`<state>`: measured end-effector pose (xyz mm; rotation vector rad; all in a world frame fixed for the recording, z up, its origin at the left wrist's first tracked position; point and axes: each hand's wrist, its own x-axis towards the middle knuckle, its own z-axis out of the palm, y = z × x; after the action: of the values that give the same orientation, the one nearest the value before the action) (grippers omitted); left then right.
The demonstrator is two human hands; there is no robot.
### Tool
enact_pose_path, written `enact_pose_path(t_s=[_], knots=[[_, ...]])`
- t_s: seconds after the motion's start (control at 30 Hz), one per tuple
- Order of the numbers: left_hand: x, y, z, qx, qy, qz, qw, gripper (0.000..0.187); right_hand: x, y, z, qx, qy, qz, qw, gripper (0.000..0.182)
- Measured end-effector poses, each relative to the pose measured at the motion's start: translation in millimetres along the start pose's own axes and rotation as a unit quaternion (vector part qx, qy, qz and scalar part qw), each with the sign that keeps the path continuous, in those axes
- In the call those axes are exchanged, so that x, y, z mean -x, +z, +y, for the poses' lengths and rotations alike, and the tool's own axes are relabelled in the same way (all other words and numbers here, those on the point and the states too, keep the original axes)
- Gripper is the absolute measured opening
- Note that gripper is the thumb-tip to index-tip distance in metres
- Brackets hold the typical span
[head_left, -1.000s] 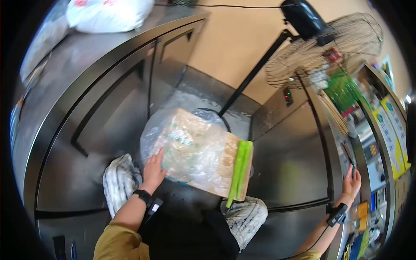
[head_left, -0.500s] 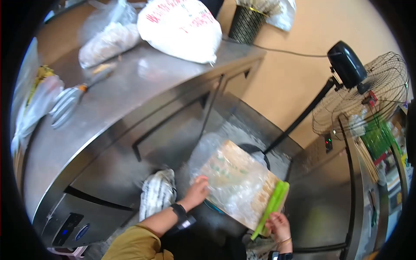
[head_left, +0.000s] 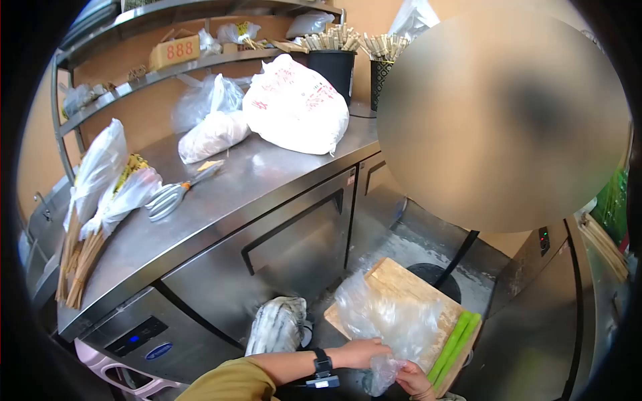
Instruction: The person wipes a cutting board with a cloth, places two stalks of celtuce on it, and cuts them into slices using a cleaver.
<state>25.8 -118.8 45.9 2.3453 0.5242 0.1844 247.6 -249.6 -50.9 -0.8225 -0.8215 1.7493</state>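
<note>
A thin clear plastic bag [head_left: 401, 321] lies crumpled over a wooden board [head_left: 384, 271] low in front of me. My left hand [head_left: 364, 352] is closed on the bag near the board's front edge, its fingertips partly hidden. Just to its right, my right hand [head_left: 413, 379] pinches a gathered part of the same bag between thumb and fingers. Long bright green stalks [head_left: 455, 347] rest side by side along the board's right edge, beyond my right hand.
A steel counter [head_left: 234, 194] on the left bears a big white sack [head_left: 297, 107], tongs [head_left: 167, 200] and bundles of wrapped sticks [head_left: 83, 260]. A striped bag [head_left: 277, 325] stands on the floor left of the board. A blurred disc covers the upper right.
My right hand has let go of the green stalks and now holds the bag. My left hand has moved right to join it. The view has tilted up, showing more counter and shelf.
</note>
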Motion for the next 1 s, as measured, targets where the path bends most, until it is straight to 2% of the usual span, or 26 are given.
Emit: enact_pose_path(t_s=[0.07, 0.17, 0.2, 0.3, 0.37, 0.47, 0.5, 0.57, 0.6, 0.63, 0.7, 0.8, 0.87, 0.9, 0.93, 0.97, 1.0], knots=[[-12, 13, -17, -0.017, 0.031, -0.039, 0.999, 0.040, 5, 19, -20, 0.018, -0.025, -0.024, 0.999, 0.038], [-21, -1, -18, -0.033, 0.017, 0.076, 0.996, 0.031, 18, 52, -59, -0.083, -0.116, 0.049, 0.989, 0.039], [-18, -23, -2, -0.001, 0.023, 0.100, 0.995, 0.029, 27, 46, -66, -0.069, -0.097, 0.046, 0.992, 0.057], [2, -103, 46, -0.023, 0.113, 0.228, 0.967, 0.026, 45, 34, -66, -0.121, -0.232, 0.084, 0.962, 0.053], [24, -164, 86, -0.072, 0.150, 0.291, 0.942, 0.022, 54, 34, -66, -0.141, -0.244, 0.107, 0.954, 0.051], [67, -247, 144, -0.210, 0.192, 0.419, 0.862, 0.023, 58, 31, -57, -0.165, -0.246, 0.109, 0.949, 0.048], [85, -271, 161, -0.289, 0.156, 0.467, 0.821, 0.022, 56, 30, -53, -0.173, -0.246, 0.105, 0.948, 0.047], [119, -319, 175, -0.432, 0.187, 0.552, 0.688, 0.026, 58, 32, -50, -0.154, -0.222, 0.114, 0.956, 0.047], [140, -351, 182, -0.483, 0.162, 0.554, 0.658, 0.030, 58, 33, -50, -0.143, -0.211, 0.119, 0.960, 0.047], [158, -372, 191, -0.541, 0.169, 0.563, 0.602, 0.033, 58, 37, -51, -0.154, -0.207, 0.135, 0.957, 0.043], [198, -420, 188, -0.527, 0.055, 0.590, 0.610, 0.038, 51, 47, -54, -0.174, -0.203, 0.165, 0.949, 0.035], [263, -496, 123, -0.583, -0.086, 0.604, 0.536, 0.050, 39, 33, -44, -0.136, -0.207, 0.152, 0.957, 0.037], [292, -509, 91, -0.516, -0.327, 0.533, 0.586, 0.072, 36, 41, -47, -0.100, -0.191, 0.196, 0.957, 0.033], [324, -527, 52, -0.546, -0.331, 0.452, 0.623, 0.093, 34, 43, -52, -0.081, -0.185, 0.231, 0.952, 0.032], [325, -526, 50, -0.560, -0.319, 0.401, 0.651, 0.105, 34, 41, -52, -0.054, -0.196, 0.253, 0.946, 0.030], [324, -522, 54, -0.592, -0.281, 0.380, 0.653, 0.103, 31, 34, -50, -0.027, -0.205, 0.275, 0.939, 0.028], [298, -496, 74, -0.597, -0.258, 0.404, 0.643, 0.098, 26, 24, -45, 0.009, -0.240, 0.299, 0.924, 0.025]])
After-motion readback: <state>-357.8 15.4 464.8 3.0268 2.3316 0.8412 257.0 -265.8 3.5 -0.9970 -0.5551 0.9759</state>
